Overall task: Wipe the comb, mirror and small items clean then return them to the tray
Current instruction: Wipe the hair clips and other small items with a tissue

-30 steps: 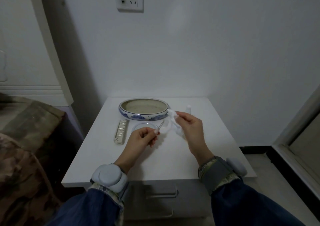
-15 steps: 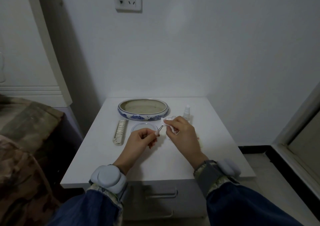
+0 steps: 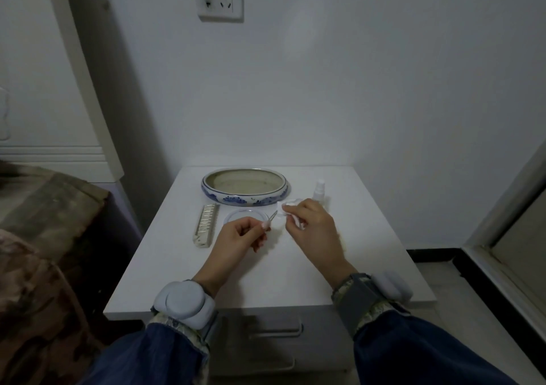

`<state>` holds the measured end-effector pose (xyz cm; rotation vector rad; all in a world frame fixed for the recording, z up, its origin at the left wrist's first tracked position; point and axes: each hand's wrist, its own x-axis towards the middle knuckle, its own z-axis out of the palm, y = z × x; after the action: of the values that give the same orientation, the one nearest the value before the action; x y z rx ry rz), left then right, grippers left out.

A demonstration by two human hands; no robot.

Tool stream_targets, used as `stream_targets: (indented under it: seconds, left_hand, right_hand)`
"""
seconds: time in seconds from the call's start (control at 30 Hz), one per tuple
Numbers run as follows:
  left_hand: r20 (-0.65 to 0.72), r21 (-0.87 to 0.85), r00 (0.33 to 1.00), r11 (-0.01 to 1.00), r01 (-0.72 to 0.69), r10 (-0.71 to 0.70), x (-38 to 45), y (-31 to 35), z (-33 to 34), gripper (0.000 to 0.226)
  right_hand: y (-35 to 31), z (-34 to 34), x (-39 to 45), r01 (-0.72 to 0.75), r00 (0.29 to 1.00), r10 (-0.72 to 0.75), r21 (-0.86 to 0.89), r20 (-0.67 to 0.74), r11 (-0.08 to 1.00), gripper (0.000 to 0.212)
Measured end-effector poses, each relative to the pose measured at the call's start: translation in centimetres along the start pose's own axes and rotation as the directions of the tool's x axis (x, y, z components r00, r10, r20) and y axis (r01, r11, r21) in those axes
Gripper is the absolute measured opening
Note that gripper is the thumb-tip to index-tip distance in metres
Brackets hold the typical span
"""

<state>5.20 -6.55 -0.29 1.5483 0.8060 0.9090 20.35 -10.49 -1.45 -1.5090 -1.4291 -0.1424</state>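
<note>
The left hand (image 3: 240, 238) pinches a thin metal tweezer-like tool (image 3: 272, 217), while the right hand (image 3: 310, 225) grips a crumpled white wipe (image 3: 288, 212) closed around the tool's tip. At ten o'clock of the hands, the round clear-rimmed mirror (image 3: 243, 216) and the pale ridged comb (image 3: 206, 228) lie on the white surface (image 3: 295, 266). At twelve o'clock, the oval blue-and-white ceramic tray (image 3: 244, 186) looks empty, so returning everything apparently remains. A small white spray bottle (image 3: 319, 191) stands at one o'clock.

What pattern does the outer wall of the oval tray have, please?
White with blue painted motifs on the tray wall, seen best in the head view.
</note>
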Motion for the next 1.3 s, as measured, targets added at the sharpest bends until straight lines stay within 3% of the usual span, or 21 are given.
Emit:
stream_targets:
  seconds: [0.1, 0.27, 0.43, 0.57, 0.77, 0.9, 1.07, 1.2, 1.3]
  left_hand:
    - [-0.017, 0.02, 1.0, 1.0, 0.0, 0.0, 0.2, -0.3, -0.1, 0.019]
    - [0.009, 0.085, 0.999, 0.996, -0.034, 0.033, 0.3, -0.7, -0.2, 0.021]
    - [0.003, 0.097, 0.999, 0.994, -0.051, 0.051, 0.2, -0.6, -0.2, 0.024]
    - [-0.076, 0.085, 0.996, 0.996, -0.031, 0.038, 0.2, -0.7, 0.1, 0.03]
    - [-0.103, 0.138, 0.989, 0.986, -0.095, 0.109, 0.1, -0.7, 0.2, 0.034]
    - [-0.079, 0.247, 0.991, 0.965, -0.087, 0.11, 0.4, -1.4, 0.0, 0.037]
    - [-0.156, 0.331, 0.975, 0.938, -0.102, 0.161, 1.0, -1.7, 0.0, 0.038]
    - [-0.071, 0.46, 0.97, 0.87, -0.176, 0.234, 0.6, -1.7, 0.0, 0.036]
    - [0.028, 0.546, 0.962, 0.802, -0.241, 0.27, 0.6, -2.0, -0.1, 0.028]
  right_hand:
    - [-0.5, -0.4, 0.1, 0.028, 0.999, -0.027, 0.021, -0.046, 0.999, 0.022]
    - [-1.0, -0.2, -0.2, 0.176, 0.979, -0.176, 0.007, 0.104, 0.984, 0.02]
    - [0.1, 0.1, -0.1, 0.037, 0.999, -0.037, -0.009, 0.027, 0.999, 0.021]
    - [-0.1, -0.4, 0.2, -0.046, 0.997, 0.05, 0.062, -0.053, 0.997, 0.022]
    - [-1.3, 0.1, -0.4, 0.211, 0.973, -0.214, 0.046, 0.082, 0.976, 0.019]
    - [-0.5, 0.5, -0.5, 0.121, 0.991, -0.119, -0.042, 0.055, 0.992, 0.021]
    - [-0.8, 0.3, -0.2, 0.061, 0.998, -0.063, -0.062, -0.029, 0.996, 0.022]
    - [-1.5, 0.1, -0.1, 0.137, 0.989, -0.138, -0.023, -0.044, 0.99, 0.022]
    - [-1.3, 0.1, 0.0, 0.117, 0.992, -0.117, -0.002, -0.048, 0.993, 0.024]
